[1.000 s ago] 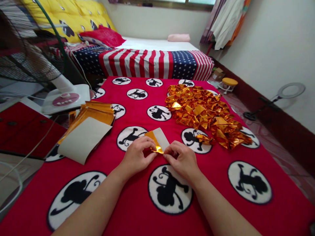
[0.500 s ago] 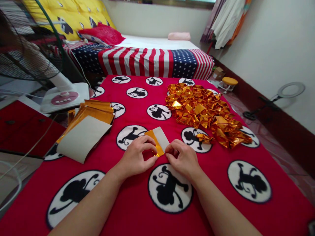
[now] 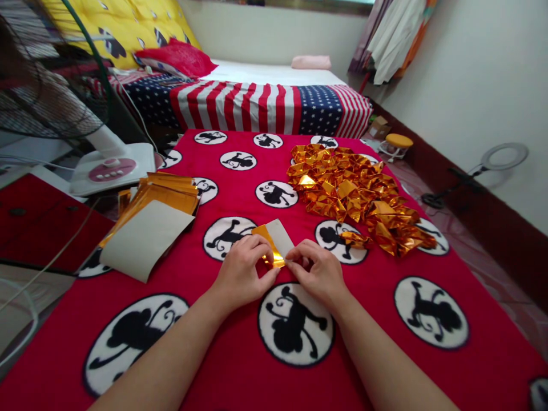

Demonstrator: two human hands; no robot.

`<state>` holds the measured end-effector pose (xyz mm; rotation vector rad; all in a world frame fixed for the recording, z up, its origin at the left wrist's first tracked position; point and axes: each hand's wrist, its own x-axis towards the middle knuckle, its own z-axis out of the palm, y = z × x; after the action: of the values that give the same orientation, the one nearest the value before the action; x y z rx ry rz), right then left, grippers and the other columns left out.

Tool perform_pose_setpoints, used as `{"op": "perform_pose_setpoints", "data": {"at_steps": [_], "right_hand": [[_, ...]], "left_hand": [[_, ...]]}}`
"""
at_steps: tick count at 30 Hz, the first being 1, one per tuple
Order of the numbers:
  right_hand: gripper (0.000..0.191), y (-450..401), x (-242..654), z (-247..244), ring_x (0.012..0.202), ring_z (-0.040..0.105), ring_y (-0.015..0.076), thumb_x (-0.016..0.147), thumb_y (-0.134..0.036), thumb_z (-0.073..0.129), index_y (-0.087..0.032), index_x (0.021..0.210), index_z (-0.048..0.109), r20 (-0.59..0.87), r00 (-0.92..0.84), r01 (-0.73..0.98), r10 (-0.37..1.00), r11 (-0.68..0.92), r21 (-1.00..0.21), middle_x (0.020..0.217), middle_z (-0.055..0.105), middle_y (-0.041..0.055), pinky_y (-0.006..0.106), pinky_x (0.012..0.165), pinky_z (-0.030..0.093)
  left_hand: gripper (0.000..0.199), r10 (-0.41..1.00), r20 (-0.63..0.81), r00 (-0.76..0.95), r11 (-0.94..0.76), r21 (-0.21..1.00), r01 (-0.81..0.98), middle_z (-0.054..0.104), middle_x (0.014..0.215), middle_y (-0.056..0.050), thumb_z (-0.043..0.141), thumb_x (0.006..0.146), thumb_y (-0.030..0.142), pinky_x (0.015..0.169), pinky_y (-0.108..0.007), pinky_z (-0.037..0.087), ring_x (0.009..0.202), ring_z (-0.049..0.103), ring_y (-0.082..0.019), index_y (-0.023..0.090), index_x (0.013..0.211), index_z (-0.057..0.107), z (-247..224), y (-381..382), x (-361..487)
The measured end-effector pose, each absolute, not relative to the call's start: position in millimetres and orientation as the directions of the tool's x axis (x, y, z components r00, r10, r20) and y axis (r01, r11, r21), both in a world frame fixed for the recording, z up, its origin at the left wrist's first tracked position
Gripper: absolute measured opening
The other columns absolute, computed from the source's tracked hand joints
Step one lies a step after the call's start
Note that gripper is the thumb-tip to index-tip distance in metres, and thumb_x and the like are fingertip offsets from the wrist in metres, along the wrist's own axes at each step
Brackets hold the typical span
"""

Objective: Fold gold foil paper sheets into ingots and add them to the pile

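Between my hands, on the red cloth, lies a small sheet of gold foil paper, partly folded so that both a gold face and a pale backing show. My left hand pinches its near left edge, thumb and fingers curled around the gold part. At the near right corner my right hand holds the sheet between thumb and forefinger. A stack of gold foil sheets rests to the left, a pale sheet face up on top. Folded gold foil pieces are heaped to the right.
A red cloth with monkey prints covers the surface. An electric fan stands at the left beside a red panel. Farther back is a bed with a striped cover. A ring light and a stool are at the right.
The near edge of the foil sheet is now bent up and catches the light. My fingertips have shifted slightly, the left thumb moving right toward the right hand.
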<state>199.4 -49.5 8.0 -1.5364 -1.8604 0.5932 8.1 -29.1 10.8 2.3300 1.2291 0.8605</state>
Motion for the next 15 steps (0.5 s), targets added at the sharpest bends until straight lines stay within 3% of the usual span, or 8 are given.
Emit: {"op": "perform_pose_setpoints", "data": {"at_steps": [15], "right_hand": [[0.004, -47.2, 203.7, 3.4, 0.064, 0.054, 0.0104, 0.082, -0.026, 0.073, -0.027, 0.084, 0.076, 0.211, -0.144, 0.613, 0.967, 0.255, -0.748, 0.081, 0.065, -0.0018, 0.023, 0.058, 0.038]], "left_hand": [[0.008, 0.83, 0.379, 0.409, -0.557, 0.599, 0.576, 0.065, 0.092, -0.005, 0.068, 0.079, 0.022, 0.085, -0.038, 0.049, 0.091, 0.06, -0.022, 0.021, 0.08, 0.06, 6.2, -28.1, 7.3]]}}
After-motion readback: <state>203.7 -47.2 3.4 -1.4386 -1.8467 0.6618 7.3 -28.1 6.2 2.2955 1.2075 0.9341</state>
